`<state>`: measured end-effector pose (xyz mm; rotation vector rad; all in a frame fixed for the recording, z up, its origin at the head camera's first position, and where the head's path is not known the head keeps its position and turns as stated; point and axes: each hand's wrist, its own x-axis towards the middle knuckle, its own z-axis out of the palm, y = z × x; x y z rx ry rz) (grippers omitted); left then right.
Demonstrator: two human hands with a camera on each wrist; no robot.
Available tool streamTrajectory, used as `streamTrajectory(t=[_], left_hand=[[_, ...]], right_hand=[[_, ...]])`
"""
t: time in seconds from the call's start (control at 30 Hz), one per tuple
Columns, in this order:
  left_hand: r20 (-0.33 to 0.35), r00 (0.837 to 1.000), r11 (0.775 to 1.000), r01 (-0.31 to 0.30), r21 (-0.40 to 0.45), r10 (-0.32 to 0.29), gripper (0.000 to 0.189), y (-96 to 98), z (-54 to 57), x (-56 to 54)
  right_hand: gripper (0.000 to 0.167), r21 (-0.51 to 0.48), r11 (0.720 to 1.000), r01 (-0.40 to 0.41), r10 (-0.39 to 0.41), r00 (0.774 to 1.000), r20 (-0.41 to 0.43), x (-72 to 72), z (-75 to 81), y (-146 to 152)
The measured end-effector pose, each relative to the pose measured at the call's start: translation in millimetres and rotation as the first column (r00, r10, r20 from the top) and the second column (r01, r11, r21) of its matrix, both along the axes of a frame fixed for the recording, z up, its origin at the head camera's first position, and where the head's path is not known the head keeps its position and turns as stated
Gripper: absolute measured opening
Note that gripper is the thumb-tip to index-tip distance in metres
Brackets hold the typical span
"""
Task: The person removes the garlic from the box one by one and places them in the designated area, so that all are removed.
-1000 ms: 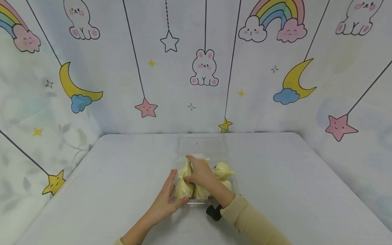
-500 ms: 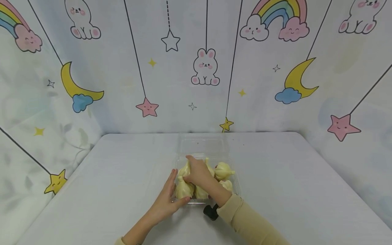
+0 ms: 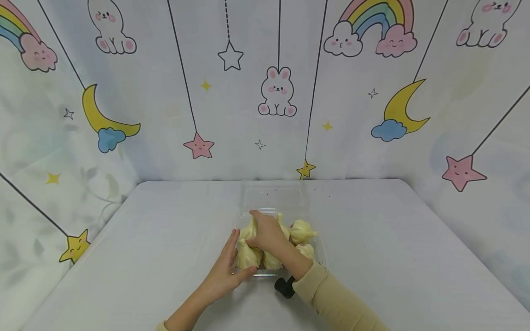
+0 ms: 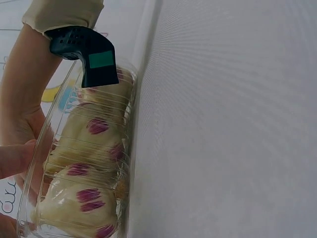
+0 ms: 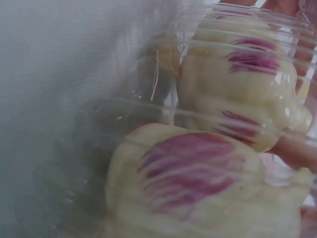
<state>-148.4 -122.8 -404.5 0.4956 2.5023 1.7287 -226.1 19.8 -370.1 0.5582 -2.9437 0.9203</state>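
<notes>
A clear plastic clamshell box (image 3: 269,274) holds several pale garlic bulbs with purple streaks. My right hand (image 3: 269,235) reaches into it, thumb and fingers around a garlic bulb (image 3: 247,230) at the back left, and partly hides that bulb. Against the box's left side lie the extended fingers of my left hand (image 3: 223,271), while its thumb touches the front rim. Other bulbs stand at front left (image 3: 249,256), front middle (image 3: 272,260) and back right (image 3: 302,231). In the right wrist view, a streaked bulb (image 5: 193,168) shows close up through the plastic wall.
The box's open lid (image 3: 273,197) lies flat behind it on the white table (image 3: 178,220). A black wrist camera (image 3: 284,287) sits under my right wrist. Bits of dry skin and root (image 5: 168,59) show in the box. A patterned backdrop rises behind the table.
The right hand has shifted slightly, and the neck of the bulb under it is less exposed than a second ago. A bulb behind the hand shows more. The left hand stays in place.
</notes>
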Motion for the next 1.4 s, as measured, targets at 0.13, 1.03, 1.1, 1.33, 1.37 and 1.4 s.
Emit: streamTrajectory(t=[0.13, 1.03, 1.1, 1.33, 1.37, 1.4], left_hand=[[-0.009, 1.0, 1.0, -0.004, -0.009, 0.004, 0.094, -0.2, -0.5, 0.4], [-0.011, 1.0, 1.0, -0.004, -0.019, 0.004, 0.093, -1.1, -2.0, 0.5], [-0.006, 1.0, 1.0, -0.005, -0.013, 0.005, 0.094, -0.8, -0.5, 0.9], [-0.002, 1.0, 1.0, 0.003, -0.019, -0.003, 0.093, -0.4, -2.0, 0.4], [-0.002, 1.0, 1.0, 0.005, -0.016, -0.005, 0.092, -0.4, -2.8, 0.4], [-0.003, 1.0, 1.0, 0.006, -0.016, -0.006, 0.092, -0.3, -3.3, 0.5]], right_hand=[[0.075, -0.006, 1.0, -0.002, 0.002, 1.0, -0.002, -0.1, 0.3, 1], [0.077, -0.195, 0.979, -0.058, 0.036, 0.992, -0.118, 6.1, 10.7, 16], [0.078, -0.213, 0.975, -0.061, 0.036, 0.992, -0.121, 7.0, 10.6, 19], [0.075, -0.267, 0.962, -0.062, 0.029, 0.991, -0.127, 15.2, 15.5, 32], [0.075, -0.271, 0.961, -0.06, 0.026, 0.991, -0.128, 16.5, 15.8, 34], [0.075, -0.275, 0.96, -0.058, 0.023, 0.991, -0.13, 17.6, 16.1, 36]])
